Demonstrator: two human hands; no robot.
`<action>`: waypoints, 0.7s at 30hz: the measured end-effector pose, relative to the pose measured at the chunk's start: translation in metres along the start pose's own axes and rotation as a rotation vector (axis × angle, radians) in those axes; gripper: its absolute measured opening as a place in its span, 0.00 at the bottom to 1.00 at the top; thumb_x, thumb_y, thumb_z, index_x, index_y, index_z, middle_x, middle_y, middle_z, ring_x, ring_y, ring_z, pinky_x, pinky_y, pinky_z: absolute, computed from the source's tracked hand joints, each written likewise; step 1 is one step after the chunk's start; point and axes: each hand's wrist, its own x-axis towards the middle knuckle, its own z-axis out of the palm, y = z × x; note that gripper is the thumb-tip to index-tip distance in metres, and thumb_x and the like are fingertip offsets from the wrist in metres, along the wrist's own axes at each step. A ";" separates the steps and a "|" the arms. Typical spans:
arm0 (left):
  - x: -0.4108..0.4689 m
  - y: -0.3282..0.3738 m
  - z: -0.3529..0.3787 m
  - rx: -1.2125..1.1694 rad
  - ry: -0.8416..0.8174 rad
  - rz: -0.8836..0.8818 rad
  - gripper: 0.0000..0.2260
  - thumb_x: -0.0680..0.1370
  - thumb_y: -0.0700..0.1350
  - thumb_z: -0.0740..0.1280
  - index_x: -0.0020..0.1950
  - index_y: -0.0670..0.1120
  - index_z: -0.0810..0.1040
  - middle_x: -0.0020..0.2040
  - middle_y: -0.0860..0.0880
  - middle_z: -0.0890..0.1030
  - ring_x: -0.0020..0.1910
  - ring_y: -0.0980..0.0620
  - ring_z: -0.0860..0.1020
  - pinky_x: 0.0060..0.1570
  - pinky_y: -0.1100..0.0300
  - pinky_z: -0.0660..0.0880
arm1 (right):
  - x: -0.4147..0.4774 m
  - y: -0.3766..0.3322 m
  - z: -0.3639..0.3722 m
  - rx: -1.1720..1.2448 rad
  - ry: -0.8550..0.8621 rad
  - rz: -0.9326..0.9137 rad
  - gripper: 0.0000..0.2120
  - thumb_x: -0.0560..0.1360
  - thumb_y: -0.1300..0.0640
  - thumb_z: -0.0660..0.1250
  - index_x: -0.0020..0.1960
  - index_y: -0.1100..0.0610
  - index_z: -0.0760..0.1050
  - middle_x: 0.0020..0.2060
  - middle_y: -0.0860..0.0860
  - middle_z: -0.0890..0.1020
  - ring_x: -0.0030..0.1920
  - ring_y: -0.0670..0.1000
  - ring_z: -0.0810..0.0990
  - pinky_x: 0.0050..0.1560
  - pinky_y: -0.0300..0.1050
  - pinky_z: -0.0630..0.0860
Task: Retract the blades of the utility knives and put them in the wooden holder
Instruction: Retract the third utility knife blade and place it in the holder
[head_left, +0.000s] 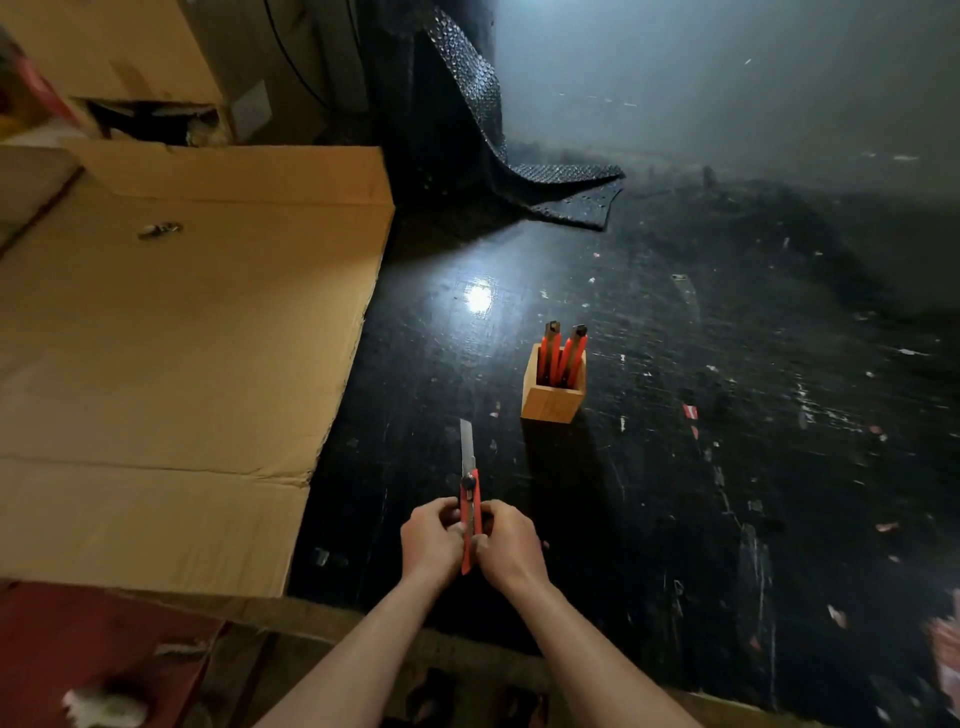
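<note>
Left hand (434, 538): closed around the near half of the red utility knife's (470, 525) handle, thumb pressed against its left side.
Right hand (506, 543): closed on the same handle from the other side, fingers wrapped over its right edge.
Knife in hand: held just above the dark tabletop (701, 467), on the near side of the wooden holder (553, 392), pointing away from the person.
Blade (466, 447): fully out, bare metal reaching from the handle toward the holder; the black lock knob (469, 483) sits just ahead of the fingers.
Step, as judged: blade not yet drawn in, so this knife is not ready to be stored.
Risk, slip: both hands crowd a thin handle near the slider; a thumb sliding forward past the knob would meet the edge.
Risk, lock: if the knob is tight, forcing the slider could jerk the knife loose.
Risk, early drop: placing it with the blade out would leave an edge exposed or jam it against the knives already stored.
Wooden holder: upright on the tabletop, beyond the hands, with two red knives (561, 353) standing inside, leaning together.
Risk, tipping: the holder looks light and narrow; a hard push with a third knife could knock it over.
Cardboard sheet (182, 338): flat, left of the holder, well apart from the work.
</note>
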 end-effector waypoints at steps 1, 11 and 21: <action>0.000 0.000 -0.001 -0.020 -0.003 -0.001 0.14 0.79 0.37 0.71 0.64 0.46 0.82 0.55 0.50 0.85 0.49 0.56 0.80 0.49 0.65 0.76 | -0.001 0.000 -0.002 0.050 -0.005 0.013 0.11 0.76 0.56 0.72 0.57 0.48 0.79 0.47 0.45 0.83 0.45 0.43 0.84 0.46 0.42 0.84; 0.003 0.055 -0.024 -0.242 -0.090 0.204 0.15 0.78 0.33 0.69 0.59 0.49 0.84 0.52 0.51 0.87 0.52 0.52 0.86 0.55 0.48 0.84 | 0.002 -0.028 -0.060 0.332 0.070 -0.122 0.17 0.73 0.66 0.74 0.56 0.50 0.79 0.48 0.48 0.86 0.48 0.45 0.86 0.47 0.46 0.85; 0.007 0.175 -0.055 -0.527 -0.414 0.395 0.20 0.78 0.30 0.69 0.69 0.43 0.79 0.56 0.37 0.86 0.54 0.36 0.85 0.52 0.39 0.83 | 0.001 -0.091 -0.170 0.494 0.140 -0.389 0.17 0.74 0.72 0.71 0.60 0.61 0.76 0.49 0.58 0.85 0.48 0.54 0.86 0.42 0.44 0.84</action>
